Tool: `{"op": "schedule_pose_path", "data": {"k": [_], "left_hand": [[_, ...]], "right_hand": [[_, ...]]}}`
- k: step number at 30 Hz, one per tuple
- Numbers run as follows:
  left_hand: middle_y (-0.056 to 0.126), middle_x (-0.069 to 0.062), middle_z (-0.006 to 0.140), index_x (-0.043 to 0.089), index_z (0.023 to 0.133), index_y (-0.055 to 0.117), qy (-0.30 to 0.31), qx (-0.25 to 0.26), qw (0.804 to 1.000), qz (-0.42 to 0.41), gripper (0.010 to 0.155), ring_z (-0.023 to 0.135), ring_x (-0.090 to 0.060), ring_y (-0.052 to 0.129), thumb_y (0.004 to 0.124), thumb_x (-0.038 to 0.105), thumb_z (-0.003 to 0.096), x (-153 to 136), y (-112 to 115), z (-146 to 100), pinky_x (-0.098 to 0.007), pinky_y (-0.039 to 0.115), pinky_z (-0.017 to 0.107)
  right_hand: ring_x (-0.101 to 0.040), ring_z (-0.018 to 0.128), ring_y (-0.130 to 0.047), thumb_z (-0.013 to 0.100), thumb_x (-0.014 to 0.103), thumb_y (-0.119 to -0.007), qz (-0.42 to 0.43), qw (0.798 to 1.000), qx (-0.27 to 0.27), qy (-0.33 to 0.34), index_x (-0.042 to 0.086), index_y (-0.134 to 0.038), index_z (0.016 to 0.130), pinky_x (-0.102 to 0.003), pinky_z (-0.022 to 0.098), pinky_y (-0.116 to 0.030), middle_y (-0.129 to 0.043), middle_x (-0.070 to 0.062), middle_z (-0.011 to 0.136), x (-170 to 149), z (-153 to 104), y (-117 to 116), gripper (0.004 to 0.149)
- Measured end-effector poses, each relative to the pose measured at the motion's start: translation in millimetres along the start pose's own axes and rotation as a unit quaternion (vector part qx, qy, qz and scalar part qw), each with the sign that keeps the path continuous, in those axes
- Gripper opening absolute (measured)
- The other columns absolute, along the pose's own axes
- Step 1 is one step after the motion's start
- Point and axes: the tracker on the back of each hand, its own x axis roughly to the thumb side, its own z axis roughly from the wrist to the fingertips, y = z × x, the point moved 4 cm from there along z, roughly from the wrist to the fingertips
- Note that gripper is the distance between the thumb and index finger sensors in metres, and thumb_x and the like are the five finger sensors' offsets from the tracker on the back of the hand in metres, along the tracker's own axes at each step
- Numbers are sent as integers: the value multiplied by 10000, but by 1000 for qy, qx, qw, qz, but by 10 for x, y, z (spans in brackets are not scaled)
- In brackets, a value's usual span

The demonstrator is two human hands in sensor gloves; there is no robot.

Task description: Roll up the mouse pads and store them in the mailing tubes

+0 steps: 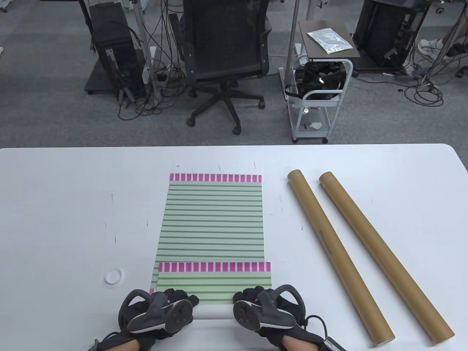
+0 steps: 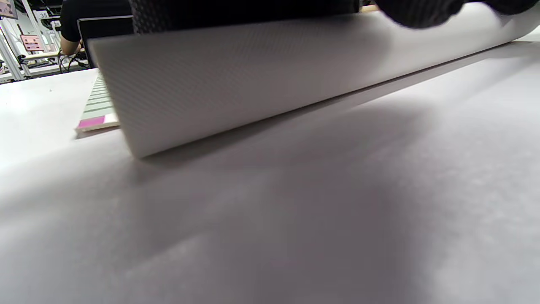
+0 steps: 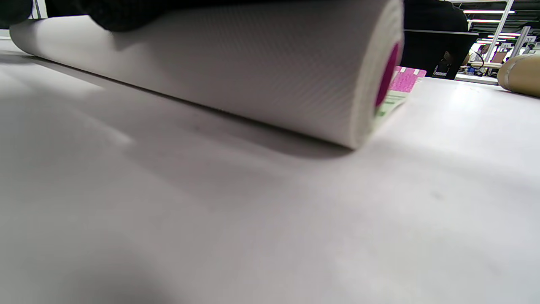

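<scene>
Two green-striped mouse pads with pink end bands lie stacked mid-table. The lower pad (image 1: 214,215) lies flat. The upper pad (image 1: 215,279) is partly rolled from its near edge into a white roll (image 1: 215,312). My left hand (image 1: 172,303) presses on the roll's left end and my right hand (image 1: 256,301) on its right end, fingers curled over the top. The roll fills the left wrist view (image 2: 253,76) and the right wrist view (image 3: 253,63), where its pink spiral end shows. Two brown mailing tubes (image 1: 338,256) (image 1: 384,252) lie side by side to the right.
A white round cap (image 1: 113,276) lies on the table left of the pads. The white table (image 1: 55,204) ends at its far edge, with an office chair (image 1: 223,55) and a cart (image 1: 318,91) beyond. One tube's end shows in the right wrist view (image 3: 521,74).
</scene>
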Motion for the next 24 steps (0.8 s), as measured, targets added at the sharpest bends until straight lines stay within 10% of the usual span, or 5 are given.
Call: {"op": "schedule_pose_path", "data": {"k": [24], "left_hand": [[867, 59, 908, 345, 933, 738, -24, 10, 998, 50, 522, 797, -184, 947, 688, 474, 430, 56, -33, -17, -314, 847, 599]], "right_hand": [[-271, 680, -894, 462, 432, -645, -5, 999, 52, 1, 174, -726, 967, -426, 547, -783, -836, -69, 863, -52, -23, 14, 573]]}}
